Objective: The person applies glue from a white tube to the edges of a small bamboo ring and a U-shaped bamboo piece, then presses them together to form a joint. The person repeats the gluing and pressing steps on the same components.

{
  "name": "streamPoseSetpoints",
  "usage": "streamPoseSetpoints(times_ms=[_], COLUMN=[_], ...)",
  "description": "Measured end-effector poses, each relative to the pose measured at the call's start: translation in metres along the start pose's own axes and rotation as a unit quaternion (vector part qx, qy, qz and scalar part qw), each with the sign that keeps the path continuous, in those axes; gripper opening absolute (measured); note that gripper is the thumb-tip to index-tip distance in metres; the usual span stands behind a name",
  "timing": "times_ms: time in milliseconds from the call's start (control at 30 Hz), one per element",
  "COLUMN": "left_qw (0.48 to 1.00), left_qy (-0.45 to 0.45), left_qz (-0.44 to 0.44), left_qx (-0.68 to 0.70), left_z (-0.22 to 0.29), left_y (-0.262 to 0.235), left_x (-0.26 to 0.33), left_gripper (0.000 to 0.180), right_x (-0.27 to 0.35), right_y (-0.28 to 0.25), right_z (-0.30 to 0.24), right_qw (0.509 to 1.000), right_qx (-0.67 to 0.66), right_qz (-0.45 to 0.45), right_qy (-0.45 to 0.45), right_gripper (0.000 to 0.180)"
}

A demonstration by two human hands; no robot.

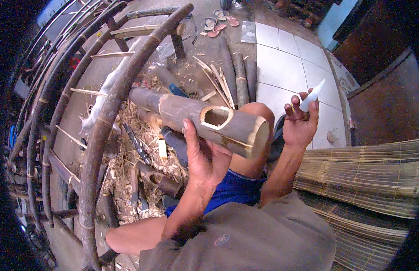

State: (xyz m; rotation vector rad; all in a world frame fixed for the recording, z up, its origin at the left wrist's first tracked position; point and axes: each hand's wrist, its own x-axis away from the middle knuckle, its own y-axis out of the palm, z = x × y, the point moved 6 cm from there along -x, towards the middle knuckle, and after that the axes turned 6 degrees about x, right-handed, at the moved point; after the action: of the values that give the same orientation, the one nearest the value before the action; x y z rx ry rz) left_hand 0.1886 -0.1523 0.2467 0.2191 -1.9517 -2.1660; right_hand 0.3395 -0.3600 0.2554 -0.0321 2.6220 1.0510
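Observation:
My left hand (pixel 204 156) cups a thick bamboo tube (pixel 245 128) from below, holding it level above my knee. The tube has a rounded hole (pixel 216 116) cut in its upper side and a cut end facing right. My right hand (pixel 301 122) is raised to the right of the tube's end, apart from it, and pinches a small white squeeze tube (pixel 311 96) with its pointed tip up.
A curved frame of dark bent bamboo poles (pixel 105 117) arches at the left. Shavings, hand tools (pixel 138 143) and short bamboo pieces (pixel 160 181) litter the floor below. Split bamboo strips and poles (pixel 238 77) lie ahead; a slatted bamboo mat (pixel 367 180) lies at the right, white tiles (pixel 286 67) beyond.

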Motion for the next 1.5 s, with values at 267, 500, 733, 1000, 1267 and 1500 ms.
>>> streamPoseSetpoints(times_ms=[267,500,733,1000,1267,1500], left_qw=[0.996,0.968,0.933,0.869,0.87,0.896], left_qy=[0.089,0.246,0.345,0.451,0.448,0.396], left_qz=[-0.004,0.02,0.059,0.126,0.191,0.199], left_qx=[-0.004,-0.052,-0.08,-0.158,-0.077,-0.013], left_z=[-0.016,0.017,0.071,0.138,0.167,0.169], left_y=[0.001,-0.039,-0.077,-0.132,-0.188,-0.206], left_x=[0.001,0.015,0.046,0.086,0.119,0.124], left_gripper=[0.058,0.06,0.065,0.066,0.064,0.069], right_x=[0.025,0.062,0.11,0.161,0.217,0.242], right_y=[0.049,0.116,0.168,0.212,0.241,0.264], right_z=[-0.009,0.04,0.108,0.214,0.275,0.306], right_qw=[0.986,0.995,0.978,0.963,0.938,0.924], right_qx=[0.159,0.071,0.007,0.023,0.021,0.005], right_qz=[-0.03,-0.045,-0.058,-0.137,-0.197,-0.262], right_qy=[-0.032,0.056,0.199,0.231,0.285,0.277], right_gripper=[0.039,0.042,0.038,0.038,0.035,0.037])
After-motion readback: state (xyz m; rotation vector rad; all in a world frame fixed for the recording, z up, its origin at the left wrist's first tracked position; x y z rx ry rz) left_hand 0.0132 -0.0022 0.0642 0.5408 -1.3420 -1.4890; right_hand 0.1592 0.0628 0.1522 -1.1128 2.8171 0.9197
